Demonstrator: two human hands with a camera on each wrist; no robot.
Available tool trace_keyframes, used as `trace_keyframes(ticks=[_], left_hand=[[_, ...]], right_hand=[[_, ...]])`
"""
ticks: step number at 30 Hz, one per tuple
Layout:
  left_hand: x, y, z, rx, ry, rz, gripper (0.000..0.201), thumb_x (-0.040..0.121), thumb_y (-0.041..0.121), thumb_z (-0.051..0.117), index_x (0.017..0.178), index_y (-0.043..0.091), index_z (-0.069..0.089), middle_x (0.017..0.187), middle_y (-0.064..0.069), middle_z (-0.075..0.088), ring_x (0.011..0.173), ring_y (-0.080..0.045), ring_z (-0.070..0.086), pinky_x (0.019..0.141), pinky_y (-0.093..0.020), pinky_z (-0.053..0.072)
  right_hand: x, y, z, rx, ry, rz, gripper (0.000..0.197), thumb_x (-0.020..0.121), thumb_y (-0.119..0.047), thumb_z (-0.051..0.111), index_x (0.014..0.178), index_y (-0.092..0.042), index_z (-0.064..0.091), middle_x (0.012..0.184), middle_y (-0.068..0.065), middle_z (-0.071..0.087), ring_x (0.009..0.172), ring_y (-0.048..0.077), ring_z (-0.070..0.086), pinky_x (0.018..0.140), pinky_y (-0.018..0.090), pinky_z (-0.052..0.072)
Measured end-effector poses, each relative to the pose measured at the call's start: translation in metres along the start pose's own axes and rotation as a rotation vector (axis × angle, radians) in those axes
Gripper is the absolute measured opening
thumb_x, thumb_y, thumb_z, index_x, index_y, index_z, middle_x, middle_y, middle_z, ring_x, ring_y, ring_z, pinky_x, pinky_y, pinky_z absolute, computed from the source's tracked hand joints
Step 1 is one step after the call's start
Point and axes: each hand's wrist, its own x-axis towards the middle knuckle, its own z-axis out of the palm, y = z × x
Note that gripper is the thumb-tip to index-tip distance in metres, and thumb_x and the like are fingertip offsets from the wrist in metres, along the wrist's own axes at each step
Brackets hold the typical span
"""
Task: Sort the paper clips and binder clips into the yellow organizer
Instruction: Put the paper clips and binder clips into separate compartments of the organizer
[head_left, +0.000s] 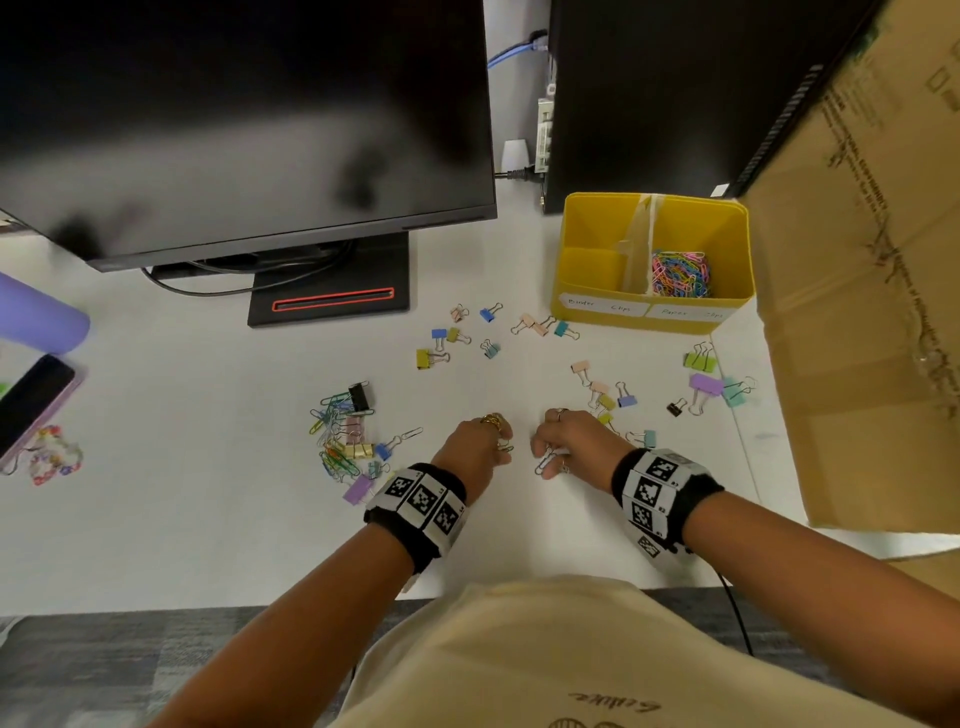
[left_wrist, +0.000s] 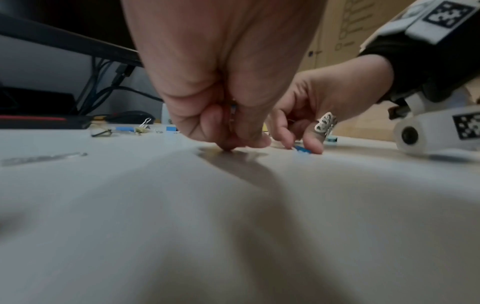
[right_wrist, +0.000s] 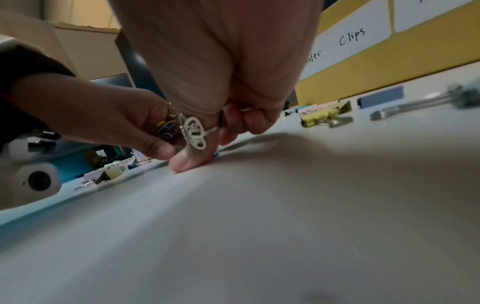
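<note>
A: Which step is the person on?

B: Gathering loose paper clips off the table (head_left: 156, 467). Both hands sit low near the front edge, close together. The left hand (head_left: 475, 444) has its fingers curled around a small bunch of coloured paper clips (right_wrist: 166, 128), which the right wrist view shows tucked in its palm, and its fingertips touch the table as if picking up another.

A: And the right hand?

B: The right hand (head_left: 563, 439) pinches a silver paper clip (head_left: 545, 462) in the head view, and its fingertips press down on the table at a small blue piece (left_wrist: 302, 148), probably another clip, though it is too blurred to be sure.

A: Where do they go?

B: Into the yellow organizer (head_left: 597, 306) at the back right of the table. Its right compartment, labelled for paper clips, already holds a heap of them (head_left: 679, 274); the left one, labelled for binder clips, looks empty. Binder clips (head_left: 431, 358) lie scattered across the table, and a mixed pile (head_left: 345, 434) sits left of the left hand.

A: So the next move?

B: Likely lifting both handfuls without dropping any and carrying them to the right compartment, then starting on the binder clips
</note>
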Motion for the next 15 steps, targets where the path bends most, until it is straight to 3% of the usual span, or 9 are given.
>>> trace_keyframes(ticks=[3, 6, 8, 11, 13, 15], left_hand=[[-0.001, -0.002, 0.001, -0.047, 0.06, 0.031, 0.025, 0.091, -0.006, 0.043, 0.109, -0.003, 0.06, 0.115, -0.019, 0.061, 0.105, -0.028, 0.059, 0.067, -0.007, 0.036], [-0.002, -0.002, 0.0, -0.166, 0.041, 0.035, 0.023, 0.095, 0.006, 0.043, 0.107, -0.003, 0.061, 0.117, -0.017, 0.062, 0.095, -0.02, 0.052, 0.072, -0.009, 0.03], [-0.002, -0.003, -0.002, -0.2, 0.011, 0.017, 0.024, 0.096, 0.007, 0.041, 0.108, -0.003, 0.06, 0.118, -0.016, 0.062, 0.093, -0.014, 0.047, 0.072, -0.009, 0.03], [-0.001, -0.005, -0.003, -0.191, -0.067, -0.026, 0.025, 0.096, 0.006, 0.039, 0.109, -0.002, 0.059, 0.121, -0.015, 0.06, 0.101, -0.021, 0.052, 0.081, -0.01, 0.031], [0.003, -0.001, -0.005, -0.165, -0.152, -0.052, 0.024, 0.095, 0.005, 0.039, 0.108, 0.001, 0.059, 0.114, -0.016, 0.061, 0.097, -0.02, 0.052, 0.083, -0.016, 0.037], [0.006, 0.013, -0.014, -0.198, -0.224, -0.06, 0.018, 0.096, 0.006, 0.041, 0.105, 0.006, 0.056, 0.09, -0.01, 0.058, 0.079, -0.014, 0.051, 0.069, -0.014, 0.042]], right_hand=[[0.005, -0.004, 0.0, -0.084, -0.019, 0.012, 0.014, 0.083, 0.001, 0.055, 0.091, -0.004, 0.065, 0.067, -0.017, 0.038, 0.08, 0.014, 0.049, 0.082, 0.032, 0.049], [0.002, -0.007, 0.002, -0.046, -0.03, 0.047, 0.019, 0.086, 0.004, 0.047, 0.092, -0.005, 0.064, 0.067, -0.017, 0.038, 0.087, 0.024, 0.057, 0.085, 0.037, 0.049], [-0.002, -0.01, 0.004, -0.083, -0.021, 0.055, 0.022, 0.087, 0.004, 0.044, 0.097, -0.005, 0.062, 0.073, -0.01, 0.043, 0.097, 0.029, 0.057, 0.085, 0.034, 0.048], [-0.005, -0.011, 0.008, -0.112, -0.016, 0.071, 0.024, 0.086, 0.006, 0.042, 0.103, -0.002, 0.057, 0.099, 0.011, 0.058, 0.101, 0.03, 0.058, 0.085, 0.033, 0.045], [-0.008, -0.007, 0.011, -0.128, -0.029, 0.067, 0.029, 0.081, 0.011, 0.04, 0.105, 0.0, 0.053, 0.109, 0.018, 0.059, 0.102, 0.029, 0.059, 0.085, 0.033, 0.044], [-0.011, 0.0, 0.006, -0.081, 0.0, 0.085, 0.038, 0.078, 0.015, 0.038, 0.109, -0.001, 0.053, 0.112, 0.018, 0.059, 0.104, 0.028, 0.057, 0.088, 0.032, 0.042]])
